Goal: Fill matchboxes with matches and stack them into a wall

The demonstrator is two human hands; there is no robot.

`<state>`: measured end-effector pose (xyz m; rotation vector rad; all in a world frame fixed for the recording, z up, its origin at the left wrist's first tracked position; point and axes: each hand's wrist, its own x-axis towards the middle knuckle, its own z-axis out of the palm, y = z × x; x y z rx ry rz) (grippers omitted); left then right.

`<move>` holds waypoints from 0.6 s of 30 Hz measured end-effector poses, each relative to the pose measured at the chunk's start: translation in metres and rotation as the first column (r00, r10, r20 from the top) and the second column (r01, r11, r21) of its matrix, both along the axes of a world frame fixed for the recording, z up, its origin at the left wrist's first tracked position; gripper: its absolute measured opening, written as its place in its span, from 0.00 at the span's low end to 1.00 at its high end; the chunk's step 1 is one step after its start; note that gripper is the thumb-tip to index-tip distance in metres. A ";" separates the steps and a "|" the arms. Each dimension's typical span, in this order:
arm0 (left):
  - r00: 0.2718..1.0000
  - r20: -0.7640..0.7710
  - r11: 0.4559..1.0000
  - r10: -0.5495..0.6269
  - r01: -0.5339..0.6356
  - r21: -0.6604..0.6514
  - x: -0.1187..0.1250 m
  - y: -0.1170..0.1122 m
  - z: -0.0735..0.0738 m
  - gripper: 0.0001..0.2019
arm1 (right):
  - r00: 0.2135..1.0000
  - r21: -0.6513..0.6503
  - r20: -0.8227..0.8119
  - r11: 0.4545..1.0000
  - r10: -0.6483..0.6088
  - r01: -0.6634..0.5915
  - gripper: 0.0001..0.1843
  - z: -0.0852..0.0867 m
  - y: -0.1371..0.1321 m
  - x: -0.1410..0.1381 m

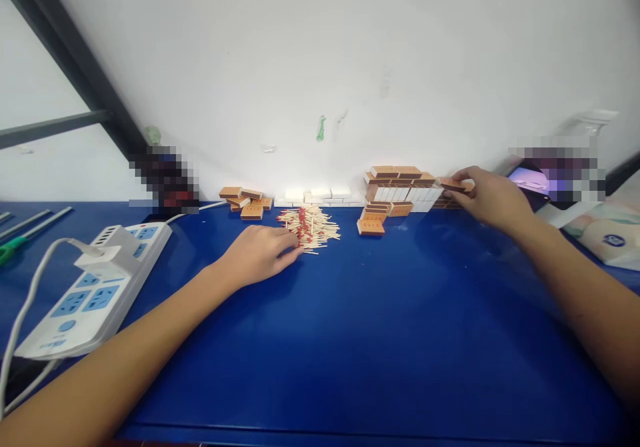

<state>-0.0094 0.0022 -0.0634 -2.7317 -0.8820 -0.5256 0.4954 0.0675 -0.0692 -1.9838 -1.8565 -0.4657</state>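
Observation:
My left hand rests at the near left edge of a loose pile of red-tipped matches, its fingers curled in toward them. Whatever lies between those fingertips is hidden. On the right, my right hand pinches a brown-sided matchbox at the right end of a stack of matchboxes. White inner trays stand among the stacked boxes. In front of this stack, a few orange-topped matchboxes lie on the blue table.
More matchboxes lie in a heap left of the matches. White trays line the wall behind the pile. A white power strip with a plugged-in adapter and cable occupies the left side. At far right are a lit screen and a soft pack.

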 end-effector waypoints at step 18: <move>1.000 0.002 1.000 -0.004 0.004 0.003 -0.001 0.000 0.000 0.15 | 0.985 0.404 0.099 0.899 0.143 -0.171 0.17 -0.003 -0.006 0.003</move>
